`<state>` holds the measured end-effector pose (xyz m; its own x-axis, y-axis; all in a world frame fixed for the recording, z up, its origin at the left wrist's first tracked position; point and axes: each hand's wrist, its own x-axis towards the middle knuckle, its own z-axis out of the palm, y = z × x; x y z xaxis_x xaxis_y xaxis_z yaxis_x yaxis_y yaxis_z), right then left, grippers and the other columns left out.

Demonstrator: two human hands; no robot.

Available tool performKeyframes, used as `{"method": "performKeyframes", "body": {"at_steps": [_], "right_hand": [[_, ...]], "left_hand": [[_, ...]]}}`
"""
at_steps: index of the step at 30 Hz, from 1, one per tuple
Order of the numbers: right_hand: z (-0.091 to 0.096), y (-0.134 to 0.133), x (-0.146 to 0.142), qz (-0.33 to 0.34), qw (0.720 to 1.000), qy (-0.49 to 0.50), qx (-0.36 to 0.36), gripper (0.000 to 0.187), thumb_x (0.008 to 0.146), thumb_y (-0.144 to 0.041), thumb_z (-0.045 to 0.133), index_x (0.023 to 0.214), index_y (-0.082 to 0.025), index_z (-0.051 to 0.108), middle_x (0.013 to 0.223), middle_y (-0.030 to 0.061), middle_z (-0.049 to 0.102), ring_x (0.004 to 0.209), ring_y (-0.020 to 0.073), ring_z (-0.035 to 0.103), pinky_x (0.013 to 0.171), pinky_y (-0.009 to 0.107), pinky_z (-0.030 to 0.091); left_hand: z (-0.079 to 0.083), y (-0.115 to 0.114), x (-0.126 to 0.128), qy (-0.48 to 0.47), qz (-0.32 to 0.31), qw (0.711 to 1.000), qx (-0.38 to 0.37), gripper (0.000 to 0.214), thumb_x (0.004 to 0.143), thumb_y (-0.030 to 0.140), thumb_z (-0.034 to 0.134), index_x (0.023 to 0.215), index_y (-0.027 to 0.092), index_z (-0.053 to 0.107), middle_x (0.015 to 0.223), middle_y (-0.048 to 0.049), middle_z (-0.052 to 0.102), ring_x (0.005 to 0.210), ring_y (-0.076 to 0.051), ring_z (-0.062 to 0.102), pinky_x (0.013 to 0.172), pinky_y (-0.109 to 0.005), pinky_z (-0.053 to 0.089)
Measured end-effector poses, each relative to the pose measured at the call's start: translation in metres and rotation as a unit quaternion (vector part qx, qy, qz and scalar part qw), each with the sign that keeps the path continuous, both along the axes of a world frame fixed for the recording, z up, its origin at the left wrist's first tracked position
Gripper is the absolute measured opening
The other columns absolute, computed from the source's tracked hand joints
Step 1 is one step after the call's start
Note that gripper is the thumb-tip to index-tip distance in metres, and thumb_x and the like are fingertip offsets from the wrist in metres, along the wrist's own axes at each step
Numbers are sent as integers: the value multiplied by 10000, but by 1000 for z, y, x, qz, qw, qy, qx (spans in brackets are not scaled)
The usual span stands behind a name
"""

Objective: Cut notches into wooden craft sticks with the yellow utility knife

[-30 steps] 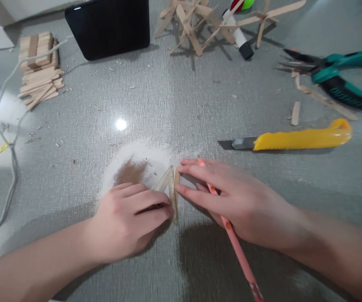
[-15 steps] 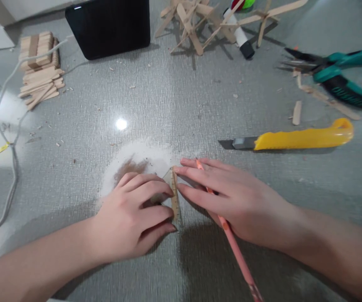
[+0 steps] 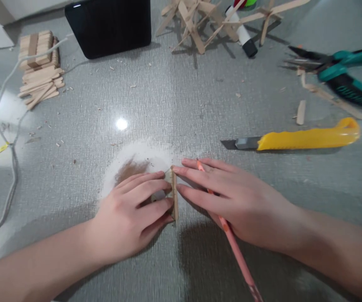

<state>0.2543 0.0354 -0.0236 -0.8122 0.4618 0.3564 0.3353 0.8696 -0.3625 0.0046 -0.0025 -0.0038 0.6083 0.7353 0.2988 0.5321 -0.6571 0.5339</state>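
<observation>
l fingers (image 3: 151, 189) spread on set sq (image 3: 174, 186) | r fingers (image 3: 204, 199) gripping pencil (image 3: 236, 247)

Head cam's up top, facing fwd & down, close over L hand (image 3: 133, 209) & R hand (image 3: 231, 193), tabletop (image 3: 187, 113) filling frame!
</observation>
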Motion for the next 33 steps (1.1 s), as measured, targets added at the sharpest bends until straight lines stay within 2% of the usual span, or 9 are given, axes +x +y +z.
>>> {"method": "performKeyframes", "body": {"at_steps": [4,13,17,22,29,33], "right_hand": [[-2,-1,0,-5,1000,-7,-8,335,960,-15,419,1152,-111,676,1328,170,697,1285,323,643,1041,500,576],[-6,-6,3,-12,998,7,-61,389,933,-2,454,1222,-130,682,1386,156,664,1387,305,556,1126,507,512],[-6,-6,2,-12,999,2,-52,414,908,16,432,1215,-112,679,1392,173,656,1375,318,565,1105,550,529],[-3,-5,1,-12,999,-18,-32,392,904,13,442,1197,-112,670,1386,173,663,1342,328,597,1090,535,547],[-2,-5,2,-7,999,-12,-40,422,866,21,454,1218,-114,645,1392,176,656,1341,326,597,1087,546,546],[-3,-5,2,-4,999,-13,-46,422,853,30,457,1213,-82,646,1391,198,650,1342,349,591,1074,577,544]], "left_hand": [[-2,-1,-1,9,4,1000,3,130,917,204,721,1034,146,731,1201,-103,728,1243,-268,672,1097,-421,585],[3,0,1,6,-2,1000,-9,132,923,183,703,1038,123,725,1176,-109,719,1207,-227,679,1109,-387,576],[3,-1,0,11,1,1000,-9,154,923,185,699,1058,116,726,1208,-121,710,1200,-239,677,1100,-391,581],[2,0,0,15,0,1000,-8,146,924,187,700,1050,118,729,1216,-124,706,1196,-243,679,1108,-403,574],[3,0,0,11,-1,1000,-6,142,923,184,700,1044,113,723,1197,-128,705,1186,-245,680,1090,-412,587],[3,0,0,12,0,1000,-9,143,926,185,696,1051,119,720,1206,-125,699,1189,-247,679,1094,-419,584]]}}
